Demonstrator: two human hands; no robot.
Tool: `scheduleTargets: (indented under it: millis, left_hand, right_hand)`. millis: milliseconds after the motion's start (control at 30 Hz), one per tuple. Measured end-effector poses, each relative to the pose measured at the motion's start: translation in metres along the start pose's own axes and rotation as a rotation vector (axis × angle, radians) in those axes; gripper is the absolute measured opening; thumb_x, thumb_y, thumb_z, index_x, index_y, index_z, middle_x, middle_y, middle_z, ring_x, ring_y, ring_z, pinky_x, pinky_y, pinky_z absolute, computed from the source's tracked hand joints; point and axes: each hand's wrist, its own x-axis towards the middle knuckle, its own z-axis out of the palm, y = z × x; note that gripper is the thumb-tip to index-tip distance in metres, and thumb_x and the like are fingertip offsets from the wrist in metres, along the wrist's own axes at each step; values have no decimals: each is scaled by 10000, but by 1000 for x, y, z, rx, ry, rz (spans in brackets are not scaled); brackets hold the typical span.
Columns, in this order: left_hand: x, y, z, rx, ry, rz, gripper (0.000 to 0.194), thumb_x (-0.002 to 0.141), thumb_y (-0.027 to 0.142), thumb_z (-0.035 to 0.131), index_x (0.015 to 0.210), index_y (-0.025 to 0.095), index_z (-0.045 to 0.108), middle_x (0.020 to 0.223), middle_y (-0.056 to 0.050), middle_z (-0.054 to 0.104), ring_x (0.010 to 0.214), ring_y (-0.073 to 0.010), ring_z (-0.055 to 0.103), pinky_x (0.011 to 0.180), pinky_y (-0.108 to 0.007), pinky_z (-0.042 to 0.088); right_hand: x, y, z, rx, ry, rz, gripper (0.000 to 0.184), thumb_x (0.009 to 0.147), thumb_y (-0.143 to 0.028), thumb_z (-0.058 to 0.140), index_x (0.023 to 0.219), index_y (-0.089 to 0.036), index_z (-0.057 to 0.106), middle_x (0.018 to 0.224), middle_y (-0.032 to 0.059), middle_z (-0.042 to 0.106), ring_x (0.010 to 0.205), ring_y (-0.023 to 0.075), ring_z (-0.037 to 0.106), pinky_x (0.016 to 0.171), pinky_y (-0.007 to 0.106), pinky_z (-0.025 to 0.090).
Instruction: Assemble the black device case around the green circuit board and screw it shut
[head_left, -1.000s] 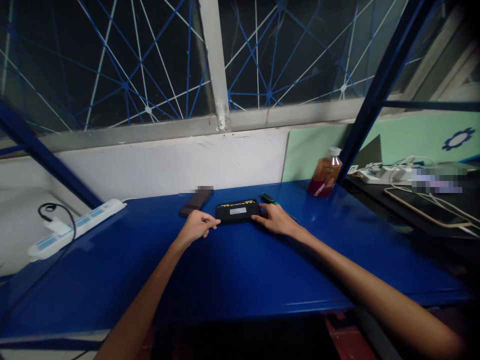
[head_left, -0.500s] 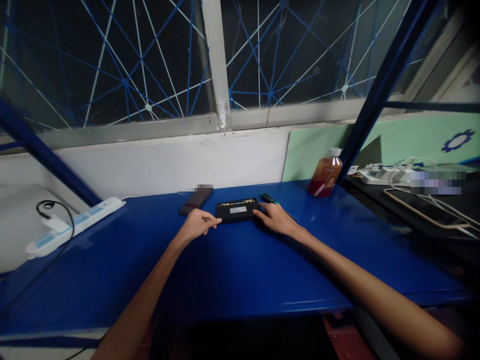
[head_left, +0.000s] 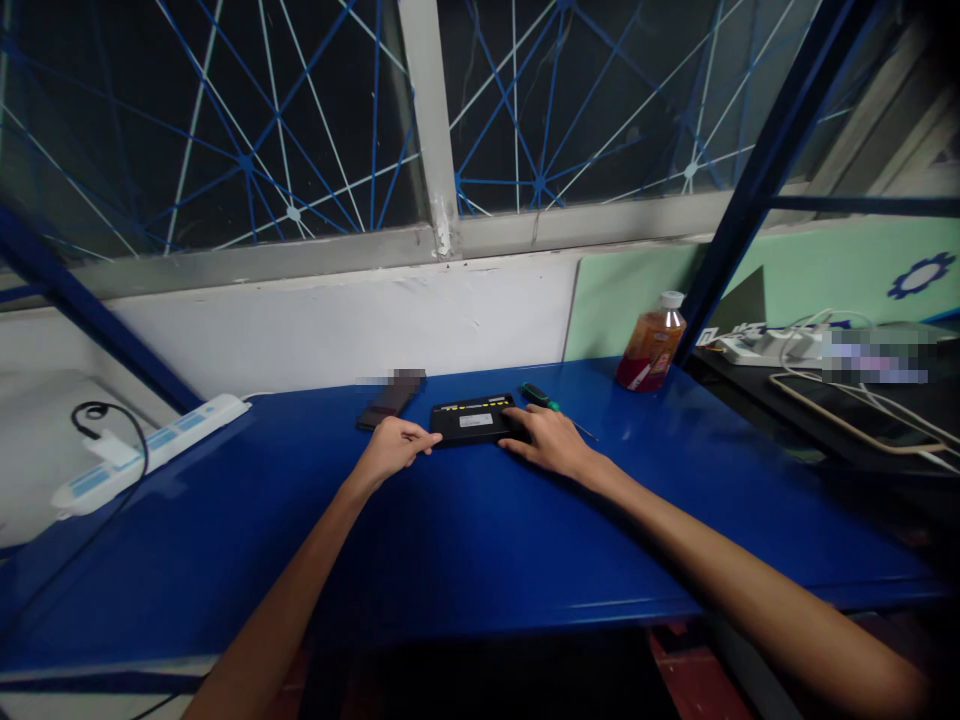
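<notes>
A flat black box (head_left: 450, 425) with a white label and a row of yellow marks lies on the blue table (head_left: 465, 540). At its near left corner, my left hand (head_left: 394, 445) is closed, thumb and forefinger pinching the edge. My right hand (head_left: 551, 435) rests over the right end, fingers apart: the forefinger is on the top face and the thumb at the near right edge. Just behind the right hand lies a screwdriver (head_left: 540, 396) with a black and green handle, its shaft partly hidden. Beyond the left hand is a dark flat object (head_left: 391, 398), partly blurred out.
A bottle of reddish drink (head_left: 651, 345) stands at the back right, by a blue frame post. On the left lies a white power strip (head_left: 161, 445) with a black cable. A phone (head_left: 855, 410), white cables and another power strip (head_left: 757, 347) occupy the black surface at right.
My right hand has shifted slightly left and forward over the box, its forefinger moving from the right edge onto the top face. My left hand stays at the left corner.
</notes>
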Motion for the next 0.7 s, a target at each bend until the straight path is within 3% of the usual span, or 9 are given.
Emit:
scheduleTargets:
  millis: [133, 400, 700]
  left_hand:
    - [0, -2, 1, -94, -15, -25, 387, 733, 487, 679, 581, 132, 656, 382, 26, 439, 380, -71, 365, 445, -217, 251]
    - [3, -8, 1, -350, -20, -154, 397, 680, 505, 741, 596, 128, 650, 404, 27, 423, 374, -56, 321, 403, -203, 190]
    - [3, -4, 2, -420, -54, -241, 394, 728, 502, 698, 577, 147, 617, 391, 22, 395, 359, -52, 277, 391, -221, 136]
  right_hand:
    - [3, 4, 1, 73, 9, 25, 477, 841, -423, 620, 1252, -186, 577, 1035, 111, 686, 902, 250, 651, 694, 306, 461]
    - [7, 3, -6, 232, 93, 110, 322, 820, -407, 650, 1063, -199, 688, 923, 63, 731, 748, 201, 655, 643, 281, 450]
    - [8, 5, -6, 308, 126, 104, 256, 799, -349, 661, 1004, -202, 699, 817, 33, 713, 655, 163, 619, 602, 261, 429]
